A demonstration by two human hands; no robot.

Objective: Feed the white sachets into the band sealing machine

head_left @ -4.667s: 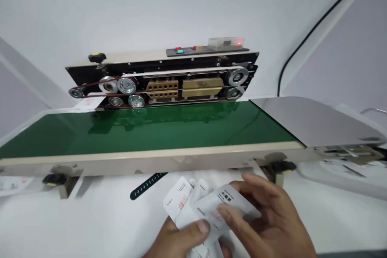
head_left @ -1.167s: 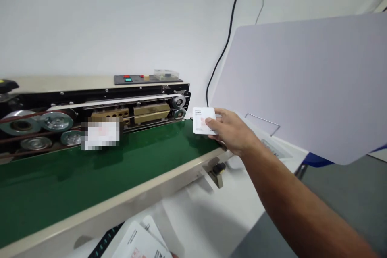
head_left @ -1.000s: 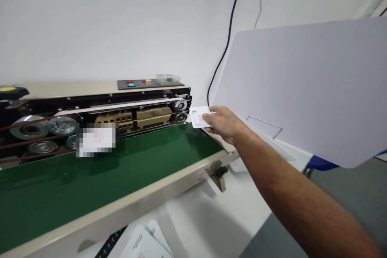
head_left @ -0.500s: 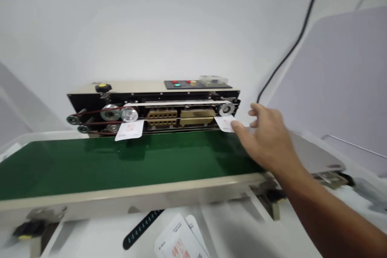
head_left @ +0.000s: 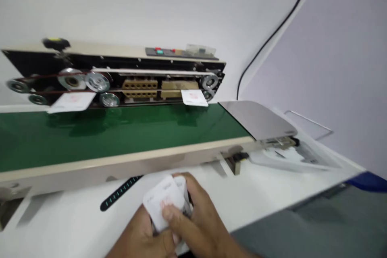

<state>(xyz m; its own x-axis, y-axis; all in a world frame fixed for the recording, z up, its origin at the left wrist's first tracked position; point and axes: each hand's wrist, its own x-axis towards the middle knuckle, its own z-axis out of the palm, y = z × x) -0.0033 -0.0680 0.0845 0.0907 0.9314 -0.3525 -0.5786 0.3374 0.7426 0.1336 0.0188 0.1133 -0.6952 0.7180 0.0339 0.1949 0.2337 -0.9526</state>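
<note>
White packets [head_left: 165, 205] sit clamped between the fingers of the left hand [head_left: 142, 236] and right hand [head_left: 196, 225], low over the white desk [head_left: 75, 225]. Just beyond the fingers lies a black strap [head_left: 121, 192]; further off runs the green belt [head_left: 121, 131] of the sealing machine [head_left: 121, 76], carrying two more packets [head_left: 194, 97] against a white wall. Print on the packets is too blurred to read, and both wrists are cut off
</note>
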